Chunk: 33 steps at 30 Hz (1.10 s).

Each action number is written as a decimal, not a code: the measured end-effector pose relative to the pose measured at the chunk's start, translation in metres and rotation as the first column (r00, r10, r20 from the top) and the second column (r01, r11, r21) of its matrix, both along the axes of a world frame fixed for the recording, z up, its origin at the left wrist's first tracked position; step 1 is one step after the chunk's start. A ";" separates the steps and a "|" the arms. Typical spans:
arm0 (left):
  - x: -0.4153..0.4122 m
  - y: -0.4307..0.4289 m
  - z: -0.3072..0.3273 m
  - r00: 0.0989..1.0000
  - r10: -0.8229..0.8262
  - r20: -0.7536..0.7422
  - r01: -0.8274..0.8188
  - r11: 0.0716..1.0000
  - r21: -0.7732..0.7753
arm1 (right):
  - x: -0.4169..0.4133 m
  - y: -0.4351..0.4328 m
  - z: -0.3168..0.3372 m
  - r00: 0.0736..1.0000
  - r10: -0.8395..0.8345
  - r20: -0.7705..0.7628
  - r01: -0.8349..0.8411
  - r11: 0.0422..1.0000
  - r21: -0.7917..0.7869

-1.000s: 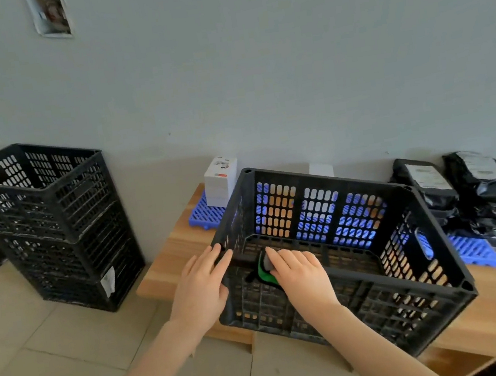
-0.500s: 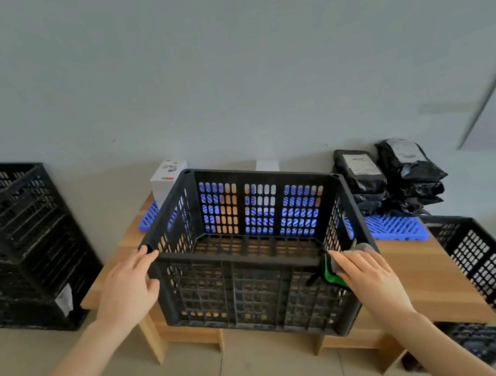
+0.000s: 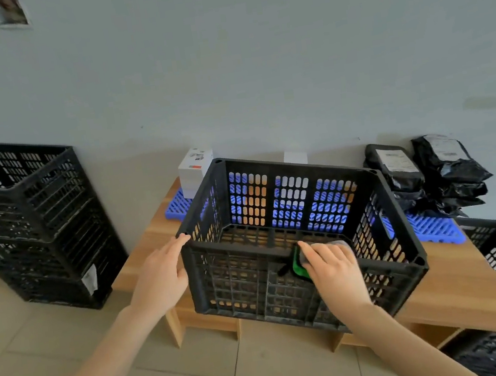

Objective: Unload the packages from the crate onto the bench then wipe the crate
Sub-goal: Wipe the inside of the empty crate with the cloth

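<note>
- Wiping is the step in hand: the right hand (image 3: pixel 334 268) grips a cloth (image 3: pixel 298 265), fingers curled over it, on the near rim of the crate (image 3: pixel 238 284), which stands on the bench (image 3: pixel 451 283) with nothing showing inside
- The left hand (image 3: pixel 161 279) lies with straight fingers against the crate's left corner; it should brace firmly so the crate cannot slide
- Best to run the cloth along each rim, then walls and floor
- Counted: one crate on the bench, one cloth, two piles of black packages (image 3: pixel 429 175) (number per pile unclear), one white box (image 3: pixel 195 171), one stack of crates (image 3: pixel 28 218) on the floor
</note>
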<state>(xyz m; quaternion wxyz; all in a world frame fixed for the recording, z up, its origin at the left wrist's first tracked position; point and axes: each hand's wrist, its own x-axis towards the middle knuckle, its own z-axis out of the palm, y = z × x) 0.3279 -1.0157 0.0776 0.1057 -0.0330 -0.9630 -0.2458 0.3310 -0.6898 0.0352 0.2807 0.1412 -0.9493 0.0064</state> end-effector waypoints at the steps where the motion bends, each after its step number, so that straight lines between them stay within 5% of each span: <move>1: 0.000 0.000 0.000 1.000 -0.009 -0.012 0.009 1.000 0.010 | -0.007 -0.020 -0.002 1.000 0.011 -0.003 -0.011 1.000 -0.005; 8: -0.005 -0.017 -0.012 0.993 -0.100 -0.061 0.104 0.992 0.067 | -0.046 -0.161 0.003 0.989 0.128 0.077 -0.128 0.992 -0.002; 13: -0.007 -0.022 -0.015 0.983 -0.131 -0.126 0.127 0.991 -0.043 | -0.053 -0.186 0.001 0.987 0.147 0.069 -0.148 0.989 -0.003; 21: -0.012 -0.020 -0.022 0.982 -0.133 -0.138 0.090 0.957 -0.277 | -0.038 -0.106 0.000 0.987 0.160 0.011 -0.161 0.987 0.014; 33: -0.001 0.039 -0.003 0.982 0.187 0.020 -0.139 0.794 -0.591 | 0.029 0.114 0.010 0.999 0.018 0.035 -0.019 0.999 0.028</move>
